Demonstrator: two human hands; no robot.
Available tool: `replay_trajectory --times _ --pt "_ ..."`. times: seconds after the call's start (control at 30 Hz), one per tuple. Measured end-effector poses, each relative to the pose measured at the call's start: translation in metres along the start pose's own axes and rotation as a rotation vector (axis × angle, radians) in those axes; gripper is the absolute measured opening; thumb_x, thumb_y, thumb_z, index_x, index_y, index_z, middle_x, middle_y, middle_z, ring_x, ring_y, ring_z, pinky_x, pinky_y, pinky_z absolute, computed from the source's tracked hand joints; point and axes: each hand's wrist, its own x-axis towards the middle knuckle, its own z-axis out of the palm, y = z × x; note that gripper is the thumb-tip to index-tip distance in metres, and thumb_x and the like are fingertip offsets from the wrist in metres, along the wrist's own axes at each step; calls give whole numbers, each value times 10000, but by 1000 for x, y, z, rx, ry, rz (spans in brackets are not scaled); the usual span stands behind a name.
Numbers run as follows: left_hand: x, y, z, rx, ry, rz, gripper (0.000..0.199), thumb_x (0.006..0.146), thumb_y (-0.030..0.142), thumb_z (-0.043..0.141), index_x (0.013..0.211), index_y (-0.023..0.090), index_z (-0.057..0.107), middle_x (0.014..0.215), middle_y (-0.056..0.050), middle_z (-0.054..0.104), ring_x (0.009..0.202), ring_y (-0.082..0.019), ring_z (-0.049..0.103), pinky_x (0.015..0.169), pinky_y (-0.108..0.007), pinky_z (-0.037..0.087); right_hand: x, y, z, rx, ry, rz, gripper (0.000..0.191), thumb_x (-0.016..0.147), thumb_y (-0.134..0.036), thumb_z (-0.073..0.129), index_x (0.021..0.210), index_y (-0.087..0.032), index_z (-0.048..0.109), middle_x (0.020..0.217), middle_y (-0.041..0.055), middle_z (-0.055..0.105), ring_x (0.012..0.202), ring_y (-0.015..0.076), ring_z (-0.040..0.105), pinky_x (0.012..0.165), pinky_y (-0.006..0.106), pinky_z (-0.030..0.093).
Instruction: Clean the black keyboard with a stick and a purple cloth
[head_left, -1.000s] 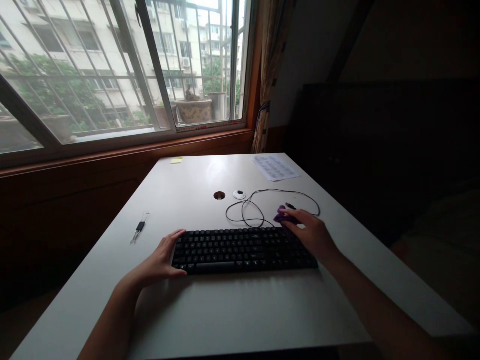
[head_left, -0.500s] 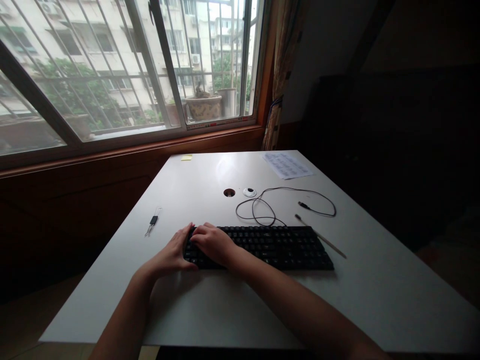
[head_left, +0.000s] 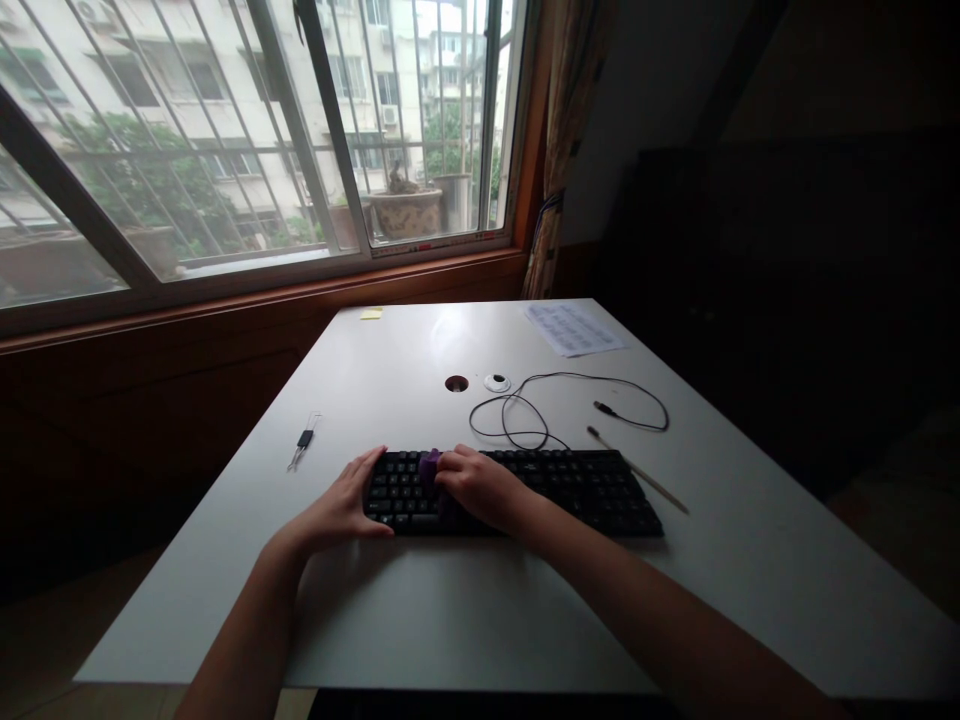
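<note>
I have the right hand (head_left: 480, 485) with its fingers clamped on a bunched purple cloth (head_left: 429, 469) over the black rectangular keyboard (head_left: 589, 488), lower centre, the left hand (head_left: 346, 506) spread around its left end, and judge the wiping underway, its remainder unclear.

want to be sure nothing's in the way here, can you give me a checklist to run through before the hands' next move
1. Left hand holding the black rectangular keyboard: ok, thumb and fingers span its left end.
2. Right hand gripping the soft-looking purple wad: ok, it's over the keyboard's left part.
3. Small black plug disconnected: ok, it lies loose on the white table.
4. Thin black cable clear of both hands: ok, looped behind the keyboard.
5. Thin pale stick with a dark tip clear of the keyboard: cannot tell whether they touch at the far right corner.
</note>
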Motion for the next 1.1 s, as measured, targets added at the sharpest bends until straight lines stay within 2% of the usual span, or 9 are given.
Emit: replay_trajectory --times 0.2,0.37,0.47,0.7,0.8,0.9,1.0,1.1 --pt "-1 0 -1 -11 -5 -20 1200 699 454 877 1633 282 143 1646 -164 251 1519 -431 242 1234 -630 264 -47 20 -25 64 -15 45 201 919 -43 591 964 -170 741 1045 77 702 919 207 600 856 324 536" --pt "0 -2 -1 -8 5 6 1185 709 449 869 1633 296 144 1643 -168 267 1511 -440 259 1217 -660 278 -82 30 -40 156 -18 168 293 975 -102 503 1027 -220 766 1076 64 705 960 192 632 879 306 529" --pt "0 -3 0 3 -4 -4 1196 708 456 871 1635 281 136 1644 -171 259 1517 -432 247 1228 -641 273 -106 37 -49 129 -47 220 314 984 -121 476 1060 -222 764 1102 72 706 1002 204 636 901 321 530" --pt "0 -4 0 31 -19 -12 1206 719 475 864 1638 260 114 1652 -175 238 1529 -428 222 1241 -628 256 -186 79 -88 64 -21 345 348 980 -158 432 1002 -225 773 1081 87 731 975 220 674 893 360 564" --pt "0 -3 -1 31 -24 -18 1200 730 505 853 1640 260 109 1653 -179 237 1528 -431 227 1239 -631 258 -227 100 -111 26 68 464 283 964 -235 492 958 -224 775 1004 94 731 910 239 688 834 391 586" --pt "0 -3 -1 31 -31 -23 1183 749 518 838 1640 258 106 1659 -176 224 1533 -421 222 1246 -615 257 -256 110 -129 -6 185 518 246 952 -280 536 968 -241 779 1017 111 727 930 265 701 852 423 593" --pt "0 -4 0 38 -31 -25 1185 754 518 837 1642 246 100 1663 -177 209 1538 -410 210 1256 -597 244 -262 105 -137 -44 257 531 227 960 -329 556 1007 -270 770 1044 101 719 970 281 703 897 461 590" --pt "0 -5 0 45 -22 -16 1194 750 522 840 1645 245 100 1658 -182 225 1533 -417 222 1249 -602 255 -243 90 -135 -28 272 519 216 965 -353 571 1077 -282 743 1081 81 710 1001 275 699 914 468 592"
